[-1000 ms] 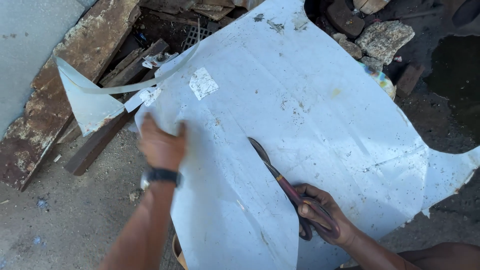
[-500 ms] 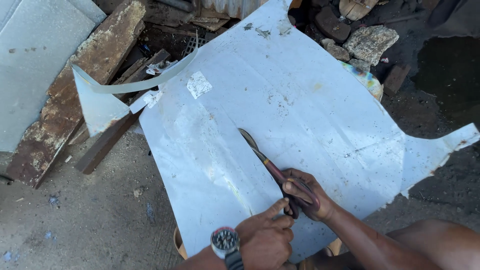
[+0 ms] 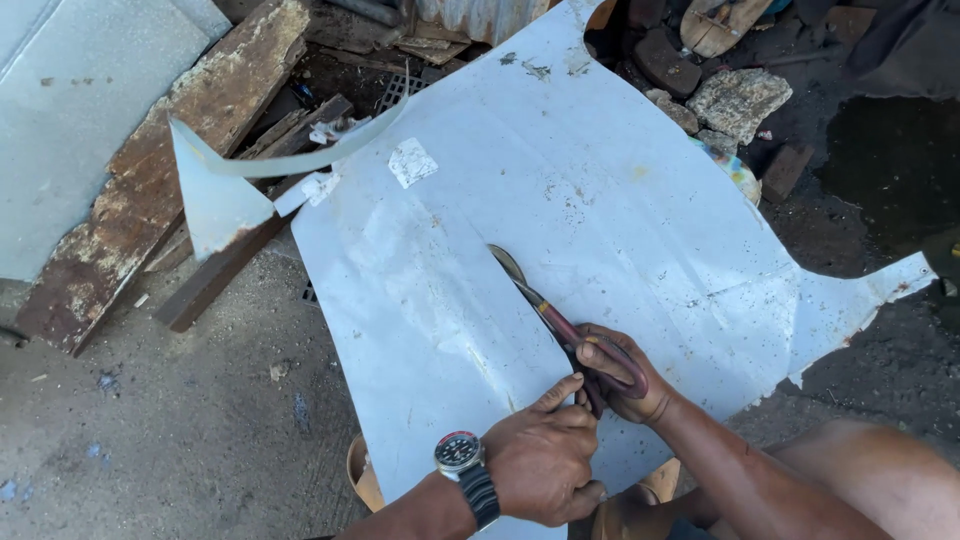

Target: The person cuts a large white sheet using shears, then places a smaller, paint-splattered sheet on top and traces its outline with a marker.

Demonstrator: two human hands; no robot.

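Since half a second ago the left hand [image 3: 545, 465] has slid up beside the right, its forefinger now stretched to the shears' handles; a second ago it pressed flat near the sheet's left edge. Its other fingers lie curled on the metal near the sheet's near edge, gripping nothing, with a wristwatch [image 3: 462, 455] on the wrist. Just beyond, the right hand [image 3: 615, 375] is closed around the dark red handles of the tin snips [image 3: 545, 305], whose blades lie on the middle of the metal sheet [image 3: 640, 190], pointing toward its far left corner. Off that left edge a cut strip [image 3: 225, 190] curls upward over weathered planks [image 3: 150, 190]. Stones [image 3: 738, 100] lie past the far right edge.
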